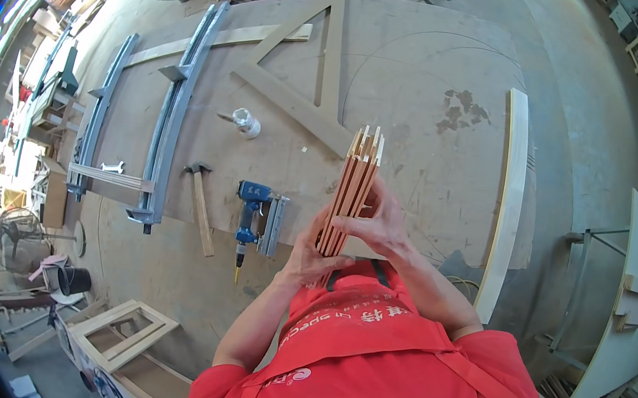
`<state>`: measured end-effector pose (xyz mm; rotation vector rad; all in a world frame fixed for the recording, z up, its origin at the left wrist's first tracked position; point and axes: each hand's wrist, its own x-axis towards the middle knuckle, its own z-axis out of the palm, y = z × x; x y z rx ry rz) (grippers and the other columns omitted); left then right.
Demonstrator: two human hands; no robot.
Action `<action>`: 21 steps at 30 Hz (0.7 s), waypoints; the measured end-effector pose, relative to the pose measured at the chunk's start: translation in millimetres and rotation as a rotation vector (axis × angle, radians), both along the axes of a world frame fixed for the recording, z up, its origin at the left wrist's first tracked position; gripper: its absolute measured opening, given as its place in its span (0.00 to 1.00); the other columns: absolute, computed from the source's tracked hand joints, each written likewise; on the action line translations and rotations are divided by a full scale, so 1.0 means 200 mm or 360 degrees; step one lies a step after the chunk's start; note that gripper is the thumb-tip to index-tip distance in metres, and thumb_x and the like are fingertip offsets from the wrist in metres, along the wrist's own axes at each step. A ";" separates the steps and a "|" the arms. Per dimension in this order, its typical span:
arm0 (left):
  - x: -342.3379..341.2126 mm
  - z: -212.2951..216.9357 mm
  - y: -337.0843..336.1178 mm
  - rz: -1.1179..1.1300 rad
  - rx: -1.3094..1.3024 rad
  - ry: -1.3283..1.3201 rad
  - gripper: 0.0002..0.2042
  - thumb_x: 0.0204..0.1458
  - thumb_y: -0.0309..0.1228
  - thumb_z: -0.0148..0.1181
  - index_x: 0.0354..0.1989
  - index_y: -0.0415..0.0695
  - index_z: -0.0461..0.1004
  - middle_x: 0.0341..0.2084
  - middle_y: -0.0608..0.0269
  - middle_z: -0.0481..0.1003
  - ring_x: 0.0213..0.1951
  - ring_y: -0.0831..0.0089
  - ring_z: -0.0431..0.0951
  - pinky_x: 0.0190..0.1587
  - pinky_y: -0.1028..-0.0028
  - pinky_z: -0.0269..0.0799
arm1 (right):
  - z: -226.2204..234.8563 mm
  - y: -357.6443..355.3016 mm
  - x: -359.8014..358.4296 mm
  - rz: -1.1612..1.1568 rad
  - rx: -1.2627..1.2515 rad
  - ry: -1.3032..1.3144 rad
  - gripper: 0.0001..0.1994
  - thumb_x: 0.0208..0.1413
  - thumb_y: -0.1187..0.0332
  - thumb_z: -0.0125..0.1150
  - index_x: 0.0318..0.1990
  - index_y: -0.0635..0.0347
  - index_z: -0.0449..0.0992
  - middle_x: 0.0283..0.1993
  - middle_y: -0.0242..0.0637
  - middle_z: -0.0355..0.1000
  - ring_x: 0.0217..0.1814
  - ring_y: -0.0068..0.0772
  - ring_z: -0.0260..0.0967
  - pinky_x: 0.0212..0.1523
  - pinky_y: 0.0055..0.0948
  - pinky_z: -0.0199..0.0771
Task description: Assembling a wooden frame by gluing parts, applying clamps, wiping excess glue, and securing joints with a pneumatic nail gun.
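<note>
A bundle of thin wooden strips (355, 180) is held upright against my red apron, its uneven far ends fanned slightly apart. My left hand (314, 248) grips the bundle low on its left side. Higher up on the right side, my right hand (380, 222) closes round it, the thumb lying across the strips. To the left of the bundle a blue nail gun (251, 210) lies on the worktable (424, 76), its hose fitting pointing toward me. A claw hammer (200, 203) with a wooden handle lies farther left.
Two long metal bar clamps (177, 112) lie at the left, with a wrench (112, 167) nearby. A small white pot (246, 123) stands beyond the nail gun. A triangular wooden frame (291, 103) lies at the back; a pale board (507, 200) runs along the right edge.
</note>
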<state>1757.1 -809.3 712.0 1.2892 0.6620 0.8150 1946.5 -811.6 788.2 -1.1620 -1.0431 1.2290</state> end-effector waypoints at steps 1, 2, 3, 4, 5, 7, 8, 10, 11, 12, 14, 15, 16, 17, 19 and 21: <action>0.02 0.01 0.04 -0.0001 0.0023 0.0049 0.49 0.40 0.38 0.86 0.71 0.43 0.62 0.58 0.61 0.75 0.60 0.70 0.74 0.64 0.66 0.70 | 0.01 0.03 0.02 -0.0017 0.0000 0.0031 0.40 0.44 0.61 0.85 0.62 0.64 0.69 0.52 0.39 0.78 0.53 0.31 0.77 0.54 0.34 0.80; 0.04 0.02 0.07 -0.0016 0.0022 0.0046 0.49 0.40 0.38 0.86 0.71 0.43 0.62 0.58 0.61 0.75 0.60 0.70 0.74 0.64 0.66 0.70 | 0.00 0.05 0.04 -0.0029 -0.0002 0.0057 0.39 0.44 0.61 0.85 0.62 0.64 0.69 0.52 0.39 0.78 0.53 0.31 0.77 0.54 0.34 0.80; 0.05 0.05 0.11 -0.0036 0.0030 0.0066 0.48 0.40 0.39 0.86 0.70 0.43 0.63 0.57 0.61 0.76 0.59 0.70 0.74 0.63 0.66 0.70 | 0.00 0.08 0.06 -0.0043 -0.0003 0.0082 0.39 0.44 0.61 0.85 0.62 0.64 0.69 0.52 0.39 0.78 0.53 0.30 0.77 0.54 0.34 0.79; 0.05 0.07 0.16 -0.0058 0.0041 0.0084 0.47 0.40 0.39 0.86 0.70 0.42 0.64 0.56 0.61 0.76 0.59 0.70 0.75 0.62 0.66 0.71 | -0.01 0.10 0.06 -0.0061 -0.0002 0.0074 0.39 0.44 0.61 0.85 0.62 0.64 0.69 0.52 0.39 0.78 0.53 0.30 0.77 0.54 0.34 0.79; 0.04 0.08 0.20 -0.0081 0.0052 0.0099 0.47 0.40 0.40 0.86 0.69 0.42 0.66 0.55 0.61 0.77 0.58 0.70 0.75 0.62 0.66 0.71 | -0.02 0.12 0.04 -0.0126 0.0037 0.0109 0.40 0.43 0.62 0.85 0.62 0.63 0.69 0.52 0.38 0.77 0.53 0.31 0.77 0.55 0.34 0.79; -0.02 0.08 0.30 -0.0199 0.0033 0.0114 0.48 0.40 0.38 0.86 0.71 0.42 0.64 0.57 0.60 0.76 0.60 0.70 0.74 0.64 0.66 0.70 | -0.05 0.18 -0.01 -0.0260 0.0117 0.0173 0.41 0.42 0.62 0.87 0.63 0.60 0.69 0.52 0.36 0.76 0.51 0.31 0.77 0.57 0.36 0.78; -0.06 0.08 0.35 -0.0298 0.0013 0.0140 0.50 0.41 0.36 0.85 0.73 0.43 0.62 0.60 0.58 0.76 0.62 0.69 0.73 0.66 0.65 0.68 | -0.06 0.21 -0.05 -0.0282 0.0119 0.0160 0.41 0.42 0.62 0.87 0.63 0.60 0.69 0.52 0.36 0.76 0.51 0.31 0.77 0.57 0.36 0.78; -0.12 0.08 0.45 -0.0425 0.0001 0.0150 0.51 0.41 0.35 0.85 0.76 0.43 0.60 0.62 0.57 0.75 0.65 0.69 0.72 0.67 0.65 0.67 | -0.07 0.30 -0.15 -0.0370 0.0278 0.0361 0.41 0.42 0.61 0.87 0.63 0.61 0.69 0.53 0.37 0.76 0.52 0.32 0.77 0.58 0.36 0.78; -0.14 0.08 0.49 -0.0417 -0.0034 0.0119 0.49 0.41 0.36 0.85 0.73 0.42 0.63 0.59 0.60 0.76 0.62 0.71 0.73 0.65 0.66 0.69 | -0.08 0.33 -0.18 -0.0413 0.0362 0.0459 0.41 0.42 0.61 0.86 0.63 0.61 0.69 0.53 0.38 0.76 0.52 0.33 0.77 0.59 0.36 0.78; -0.17 0.08 0.53 -0.0404 -0.0071 0.0091 0.47 0.40 0.38 0.86 0.70 0.41 0.66 0.57 0.62 0.77 0.59 0.73 0.74 0.62 0.67 0.70 | -0.10 0.37 -0.21 -0.0434 0.0369 0.0442 0.41 0.42 0.61 0.86 0.63 0.61 0.69 0.53 0.38 0.76 0.52 0.33 0.77 0.59 0.36 0.78; -0.24 0.06 0.62 -0.0427 -0.0106 0.0050 0.45 0.40 0.40 0.86 0.68 0.40 0.69 0.54 0.64 0.78 0.56 0.75 0.75 0.59 0.68 0.72 | -0.14 0.44 -0.24 -0.0366 0.0280 0.0516 0.42 0.42 0.60 0.86 0.63 0.62 0.68 0.53 0.38 0.76 0.53 0.34 0.77 0.59 0.37 0.78; -0.29 0.05 0.67 -0.0477 -0.0133 0.0028 0.44 0.41 0.40 0.86 0.68 0.40 0.69 0.54 0.65 0.79 0.55 0.76 0.75 0.59 0.68 0.72 | -0.15 0.46 -0.26 -0.0337 0.0236 0.0556 0.42 0.42 0.60 0.86 0.63 0.63 0.68 0.53 0.39 0.76 0.53 0.34 0.77 0.59 0.37 0.78; -0.33 0.04 0.72 -0.0528 -0.0161 0.0009 0.43 0.42 0.40 0.85 0.67 0.40 0.69 0.54 0.65 0.79 0.55 0.76 0.75 0.58 0.69 0.73 | -0.17 0.49 -0.29 -0.0369 0.0243 0.0543 0.42 0.42 0.60 0.86 0.63 0.63 0.68 0.53 0.39 0.76 0.53 0.34 0.77 0.59 0.37 0.78; -0.35 0.02 0.75 -0.0576 -0.0191 -0.0011 0.42 0.43 0.40 0.85 0.67 0.40 0.70 0.54 0.66 0.79 0.54 0.77 0.76 0.58 0.69 0.73 | -0.19 0.51 -0.31 -0.0450 0.0260 0.0641 0.41 0.43 0.60 0.85 0.63 0.63 0.69 0.52 0.39 0.76 0.52 0.34 0.77 0.58 0.37 0.78; -0.38 0.02 0.82 -0.0629 -0.0135 0.0005 0.40 0.45 0.39 0.83 0.66 0.39 0.71 0.53 0.66 0.79 0.53 0.77 0.76 0.57 0.70 0.73 | -0.21 0.55 -0.36 -0.0608 0.0299 0.0844 0.39 0.43 0.59 0.85 0.61 0.64 0.70 0.51 0.39 0.77 0.51 0.34 0.77 0.56 0.36 0.79; -0.40 0.02 0.89 -0.0666 -0.0024 0.0054 0.35 0.49 0.37 0.81 0.64 0.39 0.72 0.51 0.66 0.80 0.51 0.78 0.77 0.55 0.71 0.74 | -0.22 0.58 -0.37 -0.0673 0.0350 0.0776 0.39 0.43 0.59 0.85 0.61 0.64 0.70 0.51 0.39 0.77 0.51 0.33 0.78 0.56 0.36 0.79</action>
